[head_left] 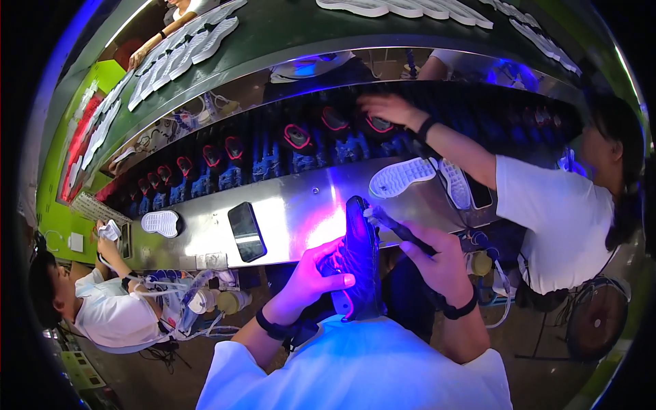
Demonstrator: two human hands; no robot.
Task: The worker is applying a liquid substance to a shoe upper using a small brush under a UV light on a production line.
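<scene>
My left hand is closed around a dark shoe upper with pink-red trim, its toe pointing away from me over the bench edge. The thumb presses on the upper's near part. In my right hand is a brush with a dark handle. Its pale bristle tip lies against the right edge of the shoe upper, close to the toe. Blue-violet light falls over the shoe and my left hand. Whatever is inside the upper is hidden.
Beyond the metal bench runs a row of dark shoe uppers. On the bench lie a phone, a white sole and a smaller sole. From the right, a co-worker's arm reaches across; another co-worker sits at left.
</scene>
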